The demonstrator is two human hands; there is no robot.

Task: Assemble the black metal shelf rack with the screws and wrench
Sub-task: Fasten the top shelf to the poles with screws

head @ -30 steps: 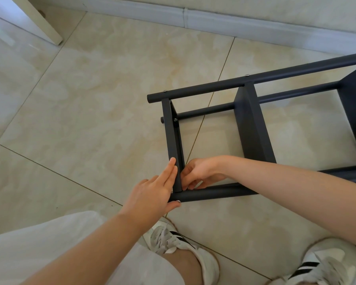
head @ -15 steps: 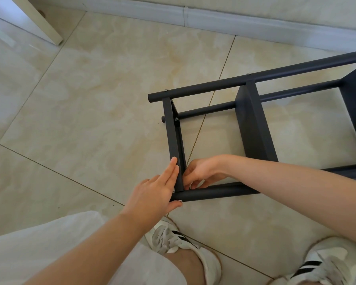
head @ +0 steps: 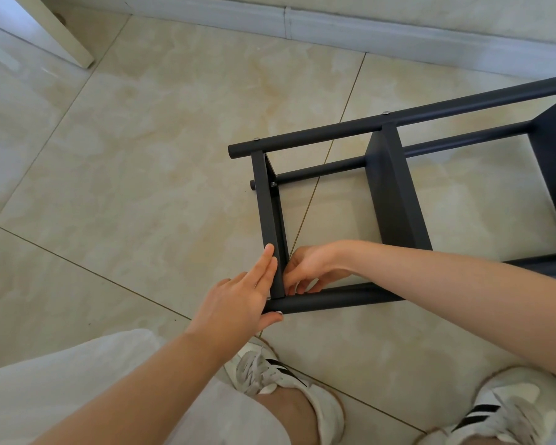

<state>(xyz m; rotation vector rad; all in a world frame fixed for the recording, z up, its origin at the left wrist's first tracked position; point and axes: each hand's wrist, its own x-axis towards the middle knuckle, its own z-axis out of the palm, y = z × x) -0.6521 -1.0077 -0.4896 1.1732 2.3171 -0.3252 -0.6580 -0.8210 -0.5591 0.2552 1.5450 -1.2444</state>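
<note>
Rack: the black rack [head: 398, 122] lay on its side on the tiled floor [head: 142, 187], near the wall and just ahead of the person's shoes [head: 270, 370].
Joint in hand: near-left corner, where the end panel [head: 268, 213] met the near tube [head: 334, 297].
Left hand: left hand [head: 238, 300] was flat, fingers straight against the outer face of the end panel, thumb under the tube end. Bracing, not gripping.
Right hand: right hand [head: 312, 268] was inside the same corner, fingers curled tight at the joint. Whatever it pinched (a screw, most likely) was hidden, so I couldn't tell.
Step, my read: starting or finger-tightening a screw at that corner.
Risk 1: cross-threading. The parts looked only hand-aligned, so if the panel slid off the left hand's push the screw would go in crooked.
Risk 2: dropped screw — small part, blind pinch, and it would roll away on hard tile.
Risk 3: twist. With this corner loose and the rack on its side, a hard shove could skew the frame.
Risk 4: the wrench wasn't in view — reaching for it meant letting go, which could lose alignment.
Count, tubes: three visible.
Count, panels: three (end, middle, one cut by the right edge).
Count, screw heads [head: 273, 184]: three showing.
Count, hands: two.
Count, shoes: two.
Count, wrenches: none seen.
</note>
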